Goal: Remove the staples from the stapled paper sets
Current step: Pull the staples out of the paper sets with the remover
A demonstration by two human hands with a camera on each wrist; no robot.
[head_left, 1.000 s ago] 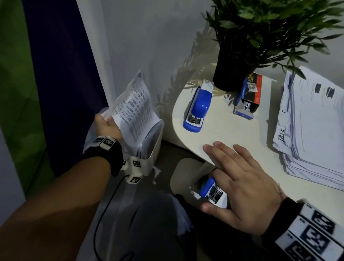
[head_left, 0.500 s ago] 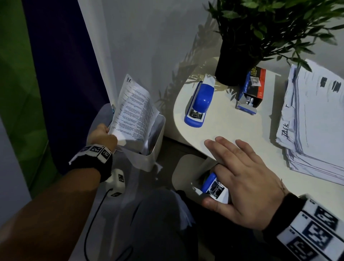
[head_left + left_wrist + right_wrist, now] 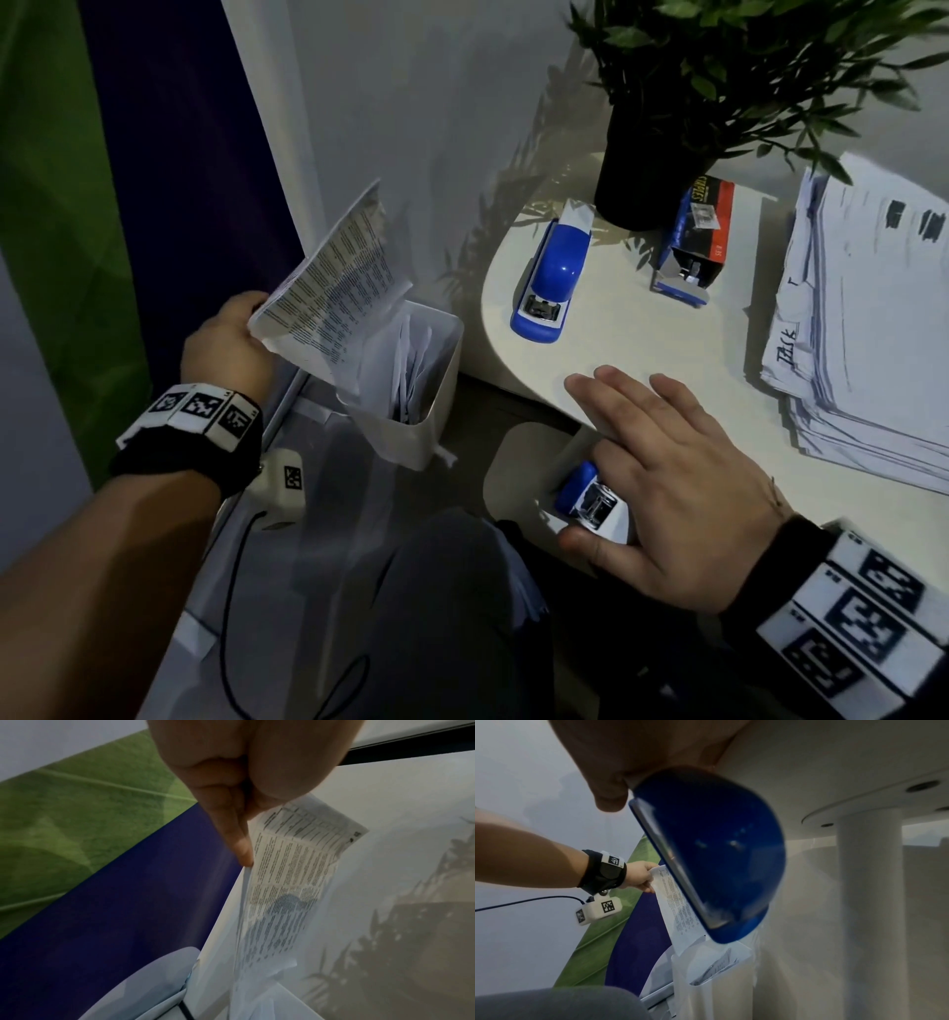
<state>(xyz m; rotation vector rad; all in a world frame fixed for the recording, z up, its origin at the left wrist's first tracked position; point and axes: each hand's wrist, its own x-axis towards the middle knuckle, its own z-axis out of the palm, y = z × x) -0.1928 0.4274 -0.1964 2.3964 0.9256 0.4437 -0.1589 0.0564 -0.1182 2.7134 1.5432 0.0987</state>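
Observation:
My left hand (image 3: pixel 226 344) pinches a printed paper set (image 3: pixel 334 288) by its edge, and the set's lower end dips into the mouth of a white bin (image 3: pixel 411 437). The left wrist view shows the fingers (image 3: pixel 239 833) and thumb clamped on the sheets (image 3: pixel 282 872). My right hand (image 3: pixel 667 473) holds a blue staple remover (image 3: pixel 590 498) between thumb and curled index finger, just off the table's front edge. Its other fingers lie stretched on the white table (image 3: pixel 642 334). The remover (image 3: pixel 713 852) fills the right wrist view.
A blue stapler (image 3: pixel 552 277) and an open staples box (image 3: pixel 698 236) lie on the table in front of a black plant pot (image 3: pixel 647 149). A thick paper stack (image 3: pixel 873 318) sits at the right. The bin holds several loose sheets. The table's pedestal (image 3: pixel 870 902) stands beyond it.
My left hand has shifted a little to the left with the paper set, tilting it; its lower end stays in the bin mouth. The right hand has kept its place with the staple remover.

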